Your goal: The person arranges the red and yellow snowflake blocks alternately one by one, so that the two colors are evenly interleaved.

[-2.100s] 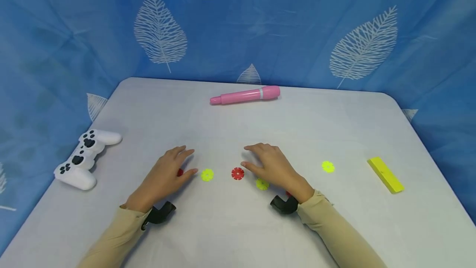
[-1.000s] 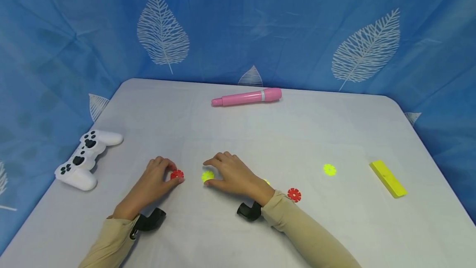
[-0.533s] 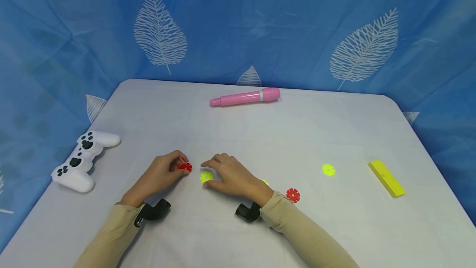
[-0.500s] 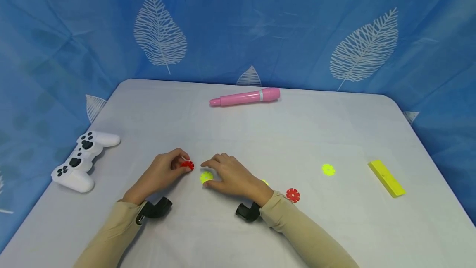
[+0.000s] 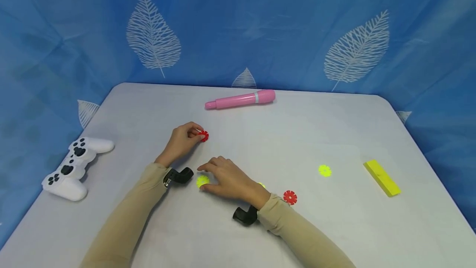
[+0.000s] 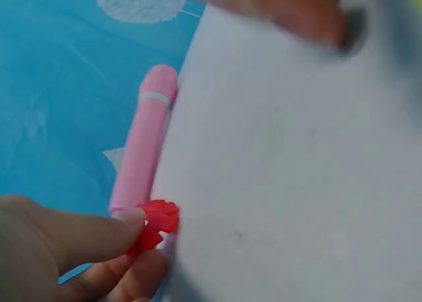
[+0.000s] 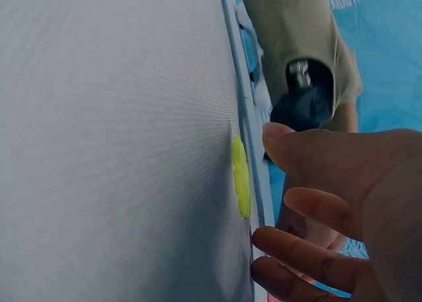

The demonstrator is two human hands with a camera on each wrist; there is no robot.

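Observation:
My left hand [image 5: 181, 143] pinches a red flower-shaped plastic disc [image 5: 204, 136] between thumb and fingers. The disc's notched edge [image 6: 162, 216] shows beyond the thumb in the left wrist view, overlapping the pink stick. My right hand [image 5: 232, 180] hovers low with thumb and fingers parted around a yellow notched disc [image 5: 202, 181]. That yellow disc [image 7: 241, 177] appears edge-on in the right wrist view, flat on the table and just apart from the fingertips. Another yellow disc [image 5: 262, 185] is mostly hidden behind the right hand, and a red disc [image 5: 290, 197] lies beside the right sleeve.
A pink microphone-shaped stick [image 5: 238, 100] lies along the table's back edge. On the left is a white game controller [image 5: 76, 168]. To the right lie a yellow disc [image 5: 325, 171] and a yellow bar [image 5: 381, 178]. Black cameras sit on both wrists.
The left hand reached a red disc, pinched it and carried it rightward and toward the back. The right hand moved left to the yellow disc, then stayed there.

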